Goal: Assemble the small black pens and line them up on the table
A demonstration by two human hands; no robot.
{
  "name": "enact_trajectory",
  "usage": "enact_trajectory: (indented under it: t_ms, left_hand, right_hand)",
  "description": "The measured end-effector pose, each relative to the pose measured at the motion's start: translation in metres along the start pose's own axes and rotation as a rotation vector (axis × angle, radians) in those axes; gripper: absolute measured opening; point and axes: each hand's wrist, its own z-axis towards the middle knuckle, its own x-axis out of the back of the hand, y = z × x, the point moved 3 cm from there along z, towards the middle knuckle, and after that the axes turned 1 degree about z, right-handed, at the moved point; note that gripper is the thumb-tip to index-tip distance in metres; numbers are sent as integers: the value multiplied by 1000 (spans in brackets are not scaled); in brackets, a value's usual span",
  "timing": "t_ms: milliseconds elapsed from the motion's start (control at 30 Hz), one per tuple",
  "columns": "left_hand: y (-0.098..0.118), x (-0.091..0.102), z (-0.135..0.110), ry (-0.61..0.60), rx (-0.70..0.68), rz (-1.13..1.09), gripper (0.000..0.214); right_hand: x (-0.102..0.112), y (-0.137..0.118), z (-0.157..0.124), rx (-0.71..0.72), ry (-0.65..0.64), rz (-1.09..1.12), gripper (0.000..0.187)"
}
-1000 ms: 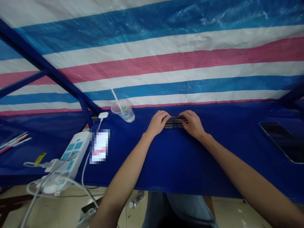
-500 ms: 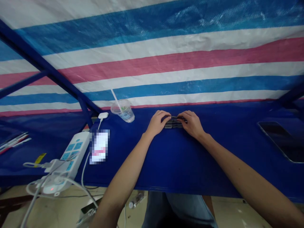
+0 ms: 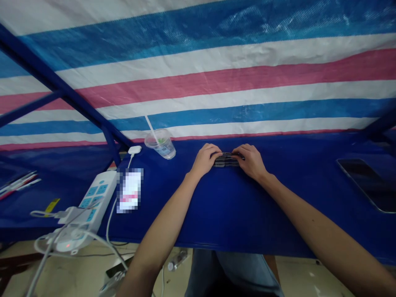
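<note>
Grasped from both ends by the left hand [image 3: 206, 160] and right hand [image 3: 250, 161], a dark ribbed object [image 3: 226, 159] (its exact kind is too small to tell) is held on the blue-covered table [image 3: 222, 210]. A plastic cup [image 3: 161, 145] with a straw [image 3: 150, 127] is placed left of the object, a power strip [image 3: 94, 198] farther left, and a smartphone [image 3: 365, 184] well to its right.

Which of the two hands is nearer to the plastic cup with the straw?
The left hand, at the dark bundle's left end; the right hand touches the other end, farther from the cup.
</note>
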Motion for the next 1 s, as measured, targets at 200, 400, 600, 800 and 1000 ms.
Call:
enact_trajectory:
  t_ms: [200, 400, 600, 800, 1000]
  left_hand:
    - [5, 2, -1, 2, -16, 6, 14]
    - [9, 2, -1, -54, -12, 26, 20]
    - [9, 2, -1, -58, -9, 29, 21]
    - [9, 2, -1, -64, -2, 32, 25]
    - [8, 2, -1, -51, -10, 21, 26]
  right_hand:
    - [2, -1, 0, -9, 30, 17, 6]
    - [3, -2, 0, 20, 62, 34, 2]
    - [3, 0, -1, 15, 66, 23, 4]
    - [5, -2, 0, 17, 109, 29, 3]
    - [5, -3, 0, -15, 64, 14, 6]
